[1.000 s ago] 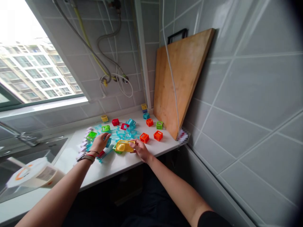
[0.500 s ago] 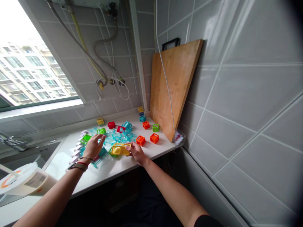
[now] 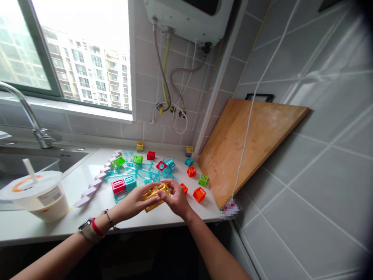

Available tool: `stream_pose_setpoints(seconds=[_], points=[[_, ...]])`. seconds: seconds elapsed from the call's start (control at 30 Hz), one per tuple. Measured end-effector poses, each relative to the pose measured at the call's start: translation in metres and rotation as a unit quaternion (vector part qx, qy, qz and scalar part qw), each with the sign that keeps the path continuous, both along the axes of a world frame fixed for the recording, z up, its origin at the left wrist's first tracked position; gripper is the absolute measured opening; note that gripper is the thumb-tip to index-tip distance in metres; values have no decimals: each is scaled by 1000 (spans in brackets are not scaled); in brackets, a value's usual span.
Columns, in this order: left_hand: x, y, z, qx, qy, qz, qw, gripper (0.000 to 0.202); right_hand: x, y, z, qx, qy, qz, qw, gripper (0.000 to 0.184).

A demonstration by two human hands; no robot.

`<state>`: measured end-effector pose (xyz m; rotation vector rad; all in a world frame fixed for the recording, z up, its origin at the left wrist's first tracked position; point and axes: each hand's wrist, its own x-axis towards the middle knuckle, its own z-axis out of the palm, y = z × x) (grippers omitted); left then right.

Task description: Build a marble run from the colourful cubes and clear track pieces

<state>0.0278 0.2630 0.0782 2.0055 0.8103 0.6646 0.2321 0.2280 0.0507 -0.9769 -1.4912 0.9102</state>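
Both hands grip a yellow toy block piece (image 3: pixel 154 200) above the front part of the white counter. My left hand (image 3: pixel 136 200) has its fingers closed on the left end, and my right hand (image 3: pixel 176 198) closes on the right end; fingers cover part of it. Just left lies a joined red block (image 3: pixel 118 186) and teal block (image 3: pixel 130 182). Behind the hands, clear teal track pieces (image 3: pixel 142 171) are spread about. Orange blocks (image 3: pixel 199 194) sit to the right of my right hand.
A zigzag row of white tiles (image 3: pixel 96 182) runs along the left. A lidded drink cup with a straw (image 3: pixel 43 200) stands by the sink (image 3: pixel 72 158). A wooden board (image 3: pixel 247 140) leans at right, crossed by a white cable (image 3: pixel 247 128).
My left hand has come over from above the track pieces to grip the yellow block piece with my right. The view has turned left, bringing the faucet and cup further in.
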Motion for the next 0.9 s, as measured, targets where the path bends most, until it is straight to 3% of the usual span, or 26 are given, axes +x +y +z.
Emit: stream_pose_setpoints(seconds=[0.13,0.23,0.3,0.37,0.47,0.53,0.73,0.9], points=[[2,13,-17,-116,-111,23,987,47,14,28,39,20,-117,3,993,41],[1,14,-37,-145,-154,58,976,43,31,79,55,57,-95,-67,992,34],[-3,11,-53,-141,-164,67,974,39,47,127,58,62,-93,-150,982,33],[-7,7,-68,-130,-171,76,974,36,65,177,57,16,-143,-251,957,30],[-14,2,-86,-114,-194,104,969,40,92,241,48,-23,-195,-313,929,21],[-16,-2,-91,-116,-201,102,968,43,107,270,42,-31,-239,-334,911,17],[-12,-7,-93,-137,-159,65,976,40,138,324,37,-22,-405,-312,859,30],[-2,-8,-135,-130,-138,32,981,37,155,350,36,-34,-557,-230,798,36]])
